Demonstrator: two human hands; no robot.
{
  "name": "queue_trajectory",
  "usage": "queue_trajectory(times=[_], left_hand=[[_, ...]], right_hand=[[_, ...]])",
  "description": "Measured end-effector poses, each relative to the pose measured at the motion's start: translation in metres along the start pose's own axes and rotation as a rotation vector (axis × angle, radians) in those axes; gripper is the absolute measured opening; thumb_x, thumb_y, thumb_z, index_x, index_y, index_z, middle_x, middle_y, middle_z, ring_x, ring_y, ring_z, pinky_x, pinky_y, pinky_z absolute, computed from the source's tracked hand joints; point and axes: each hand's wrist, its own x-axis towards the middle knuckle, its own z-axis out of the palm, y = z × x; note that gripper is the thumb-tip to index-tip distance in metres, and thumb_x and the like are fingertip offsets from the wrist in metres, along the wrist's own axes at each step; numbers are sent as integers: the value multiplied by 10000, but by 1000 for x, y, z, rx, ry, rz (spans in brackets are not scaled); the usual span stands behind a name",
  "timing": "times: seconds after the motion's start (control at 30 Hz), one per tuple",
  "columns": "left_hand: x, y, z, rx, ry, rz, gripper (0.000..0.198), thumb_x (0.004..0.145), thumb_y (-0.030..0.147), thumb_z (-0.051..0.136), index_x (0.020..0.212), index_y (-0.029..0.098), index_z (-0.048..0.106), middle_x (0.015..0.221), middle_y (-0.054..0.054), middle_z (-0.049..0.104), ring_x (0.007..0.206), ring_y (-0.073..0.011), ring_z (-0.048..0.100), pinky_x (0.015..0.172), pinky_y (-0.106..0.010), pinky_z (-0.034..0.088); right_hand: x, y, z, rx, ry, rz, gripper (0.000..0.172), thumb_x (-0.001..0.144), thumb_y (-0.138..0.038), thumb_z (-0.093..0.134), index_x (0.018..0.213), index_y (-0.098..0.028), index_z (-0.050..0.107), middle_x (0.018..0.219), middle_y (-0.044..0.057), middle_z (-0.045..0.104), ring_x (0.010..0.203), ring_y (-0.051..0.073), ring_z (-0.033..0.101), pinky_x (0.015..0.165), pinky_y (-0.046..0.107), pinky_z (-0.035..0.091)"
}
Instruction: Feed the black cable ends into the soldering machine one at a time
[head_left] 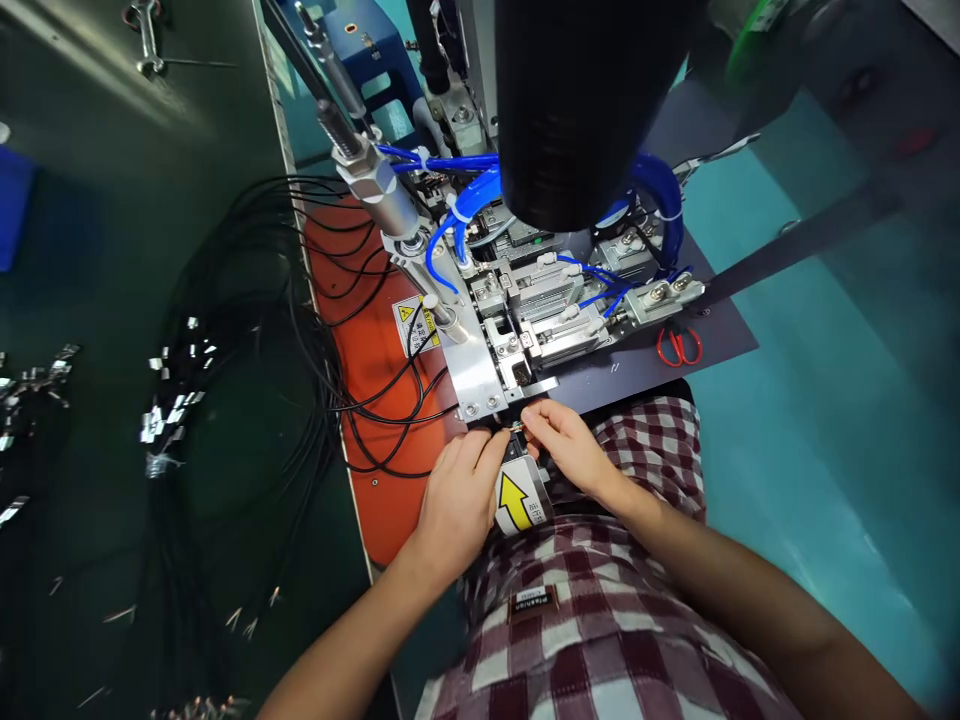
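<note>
My left hand (pixel 461 495) is closed at the front of the bench machine (pixel 472 375), its thumb and forefinger pinched together. A black cable (pixel 401 472) runs into this hand from the left. Opposite it, my right hand (pixel 566 445) is closed in a pinch, its fingertips close to those of the left. Between the fingertips shows a small metal connector (pixel 516 428), partly hidden by the fingers. Just below lies a metal plate with a yellow arrow label (pixel 516 500).
Bundled black cables with shiny metal ends (pixel 176 400) lie on the dark table (pixel 97 280) at left. Red-handled scissors (pixel 679 347) rest on the grey base plate (pixel 720 340). Blue air tubes (pixel 480 195) and a black column (pixel 585 110) rise above the machine. A wrench (pixel 148 40) lies at top left.
</note>
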Motion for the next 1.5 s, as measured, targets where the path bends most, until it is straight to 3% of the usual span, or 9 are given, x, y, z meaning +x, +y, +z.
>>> queue_trajectory(times=[0.3,0.43,0.7,0.8,0.93,1.1,1.33,1.4,1.5], left_hand=[[0,-4,6,-78,22,-57,375,909,100,384,1243,169,539,948,-96,574,855,-213,541,733,-337,503],[-15,-8,7,-153,83,-87,420,917,93,382,1300,209,509,1071,-106,547,1001,-212,549,835,-345,509],[-65,-4,8,234,114,-201,568,916,250,509,1455,173,348,1330,-172,508,1201,-316,468,1004,-471,403],[-63,-1,9,276,84,-220,602,917,336,506,1463,152,335,1399,-173,469,1249,-334,431,1007,-466,410],[-60,-2,7,266,58,-268,557,926,333,483,1444,159,378,1400,-171,463,1252,-323,436,1000,-462,433],[-61,-6,4,233,38,-296,518,932,332,465,1430,204,406,1403,-136,464,1269,-290,441,1024,-435,432],[-19,-24,-11,123,-14,-353,559,945,385,407,1463,196,319,1486,-127,381,1358,-292,354,1020,-432,444],[-14,-34,-17,105,22,-307,522,945,366,410,1434,191,362,1465,-126,408,1343,-269,382,1014,-398,453],[-31,-54,-26,132,197,-345,336,952,285,406,1261,232,529,1269,-79,570,1170,-181,539,964,-302,479]], right_hand=[[1,0,12,238,24,96,393,767,-550,630,682,-194,487,490,-84,400,462,84,317,480,238,254],[1,-2,10,209,36,86,405,746,-556,648,673,-189,494,498,-83,406,474,83,317,503,238,265],[2,0,9,157,23,36,394,768,-540,640,671,-187,496,517,-78,416,488,83,333,511,236,273],[2,1,4,125,31,22,397,796,-553,612,697,-180,517,562,-58,463,512,91,384,530,241,308],[-1,7,-15,147,164,30,426,826,-586,563,837,-161,593,724,-11,546,551,97,454,514,241,323],[-12,16,-43,232,242,72,422,741,-570,684,820,-162,615,720,-17,526,551,89,447,493,220,351],[-21,20,-58,239,328,123,491,592,-583,792,824,-175,646,761,-9,563,644,97,494,562,166,447],[-24,17,-57,215,326,73,464,605,-579,783,800,-182,642,758,-14,555,642,92,479,561,153,442],[-34,8,-55,126,315,-11,406,688,-575,723,795,-196,624,740,-21,542,624,91,461,557,155,430]])
